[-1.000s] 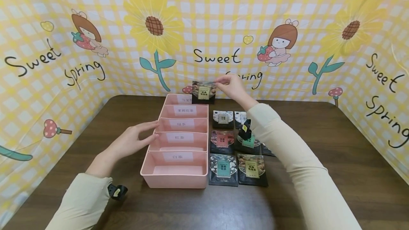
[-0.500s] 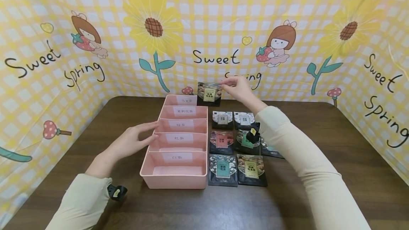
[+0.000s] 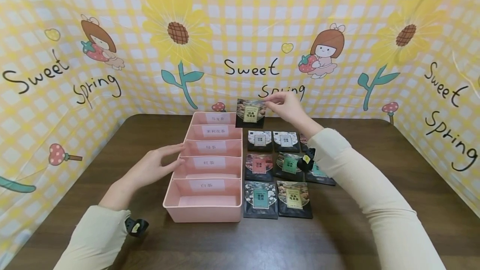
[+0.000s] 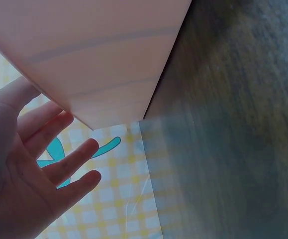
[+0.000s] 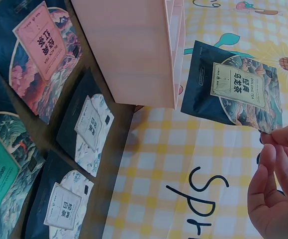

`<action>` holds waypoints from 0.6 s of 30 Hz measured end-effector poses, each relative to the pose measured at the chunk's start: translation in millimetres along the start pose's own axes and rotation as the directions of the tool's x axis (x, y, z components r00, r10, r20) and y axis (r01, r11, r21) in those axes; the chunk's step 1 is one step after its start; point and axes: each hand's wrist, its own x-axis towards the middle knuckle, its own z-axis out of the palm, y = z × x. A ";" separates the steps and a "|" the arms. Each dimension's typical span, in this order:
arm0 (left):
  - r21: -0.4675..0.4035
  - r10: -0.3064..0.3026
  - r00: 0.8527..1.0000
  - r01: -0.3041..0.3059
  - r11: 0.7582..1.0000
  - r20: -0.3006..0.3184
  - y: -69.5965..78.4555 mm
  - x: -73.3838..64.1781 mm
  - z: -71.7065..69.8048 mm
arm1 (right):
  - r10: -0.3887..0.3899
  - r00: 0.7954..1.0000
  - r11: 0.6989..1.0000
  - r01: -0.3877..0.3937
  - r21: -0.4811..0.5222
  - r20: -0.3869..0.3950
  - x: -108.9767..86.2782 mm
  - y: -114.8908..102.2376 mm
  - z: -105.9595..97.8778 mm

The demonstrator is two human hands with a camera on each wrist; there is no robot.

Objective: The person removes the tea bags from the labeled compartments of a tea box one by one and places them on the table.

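Note:
My right hand pinches a dark oolong tea sachet by its upper right corner, between thumb and fingertips. The sachet hangs upright, its yellow-green label facing me, and overlaps the back right corner of the pink divided box. In the right wrist view the sachet is off to the side of the box wall. My left hand rests on the box's left rim with thumb and fingers spread. In the left wrist view the fingers lie along that rim, the lower ones free.
Paper labels mark the box's compartments. Right of it lie several tea sachets in rows: white tea, red-labelled, green-labelled, jasmine and another oolong. My right sleeve partly covers others. A checked cloth hangs behind the table.
My right hand has moved right and slightly toward me with the oolong sachet, uncovering the back compartment's label and more sachets under the sleeve. The left hand stays at the rim.

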 end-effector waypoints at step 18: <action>-0.004 -0.019 1.000 0.019 1.000 0.011 -0.1 0.0 -0.3 | -0.002 0.999 1.000 0.003 -0.004 0.041 -23.7 10.7 -17.4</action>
